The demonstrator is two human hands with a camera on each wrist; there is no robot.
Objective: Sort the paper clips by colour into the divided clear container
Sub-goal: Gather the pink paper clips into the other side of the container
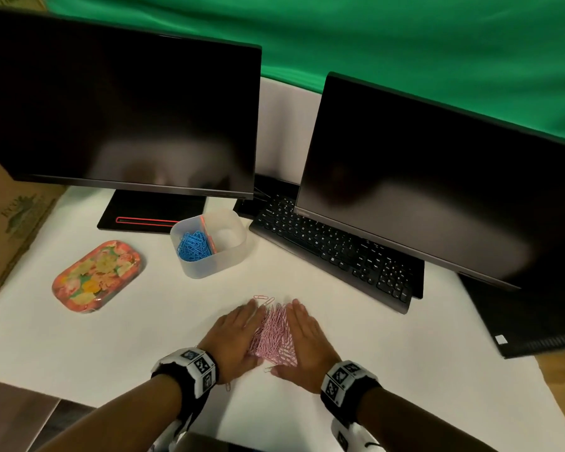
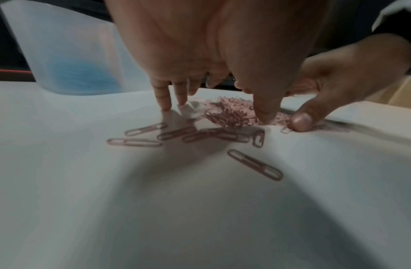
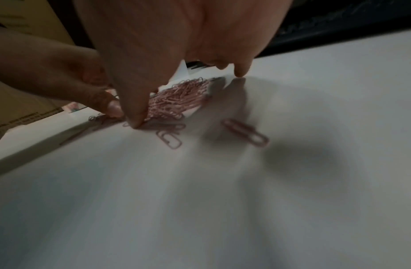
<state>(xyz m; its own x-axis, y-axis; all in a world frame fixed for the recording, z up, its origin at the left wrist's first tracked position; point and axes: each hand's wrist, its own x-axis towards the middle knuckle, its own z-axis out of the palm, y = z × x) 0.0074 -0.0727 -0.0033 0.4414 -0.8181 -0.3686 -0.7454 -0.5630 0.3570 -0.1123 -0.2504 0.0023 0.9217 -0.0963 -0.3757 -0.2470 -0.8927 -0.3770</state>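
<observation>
Left hand (image 1: 238,334) & right hand (image 1: 304,337), both flat with released fingers, press the pink paper clips (image 1: 274,332) into one heap on the white surface (image 1: 128,337), prob. to scoop them into the divided container (image 1: 209,246), beside blue clips (image 1: 194,246).

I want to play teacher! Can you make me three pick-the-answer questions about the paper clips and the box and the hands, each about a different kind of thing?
1. Where is the pink clip pile?
A. between both hands
B. inside the container
C. on the keyboard

2. What colour are the clips in the container?
A. green
B. blue
C. yellow

3. How is the left hand?
A. a closed fist
B. flat, fingers straight
C. holding a pen

Answers: 1 A, left hand and right hand flank the pile; 2 B, blue clips fill its left compartment; 3 B, it lies open against the pile.
</observation>
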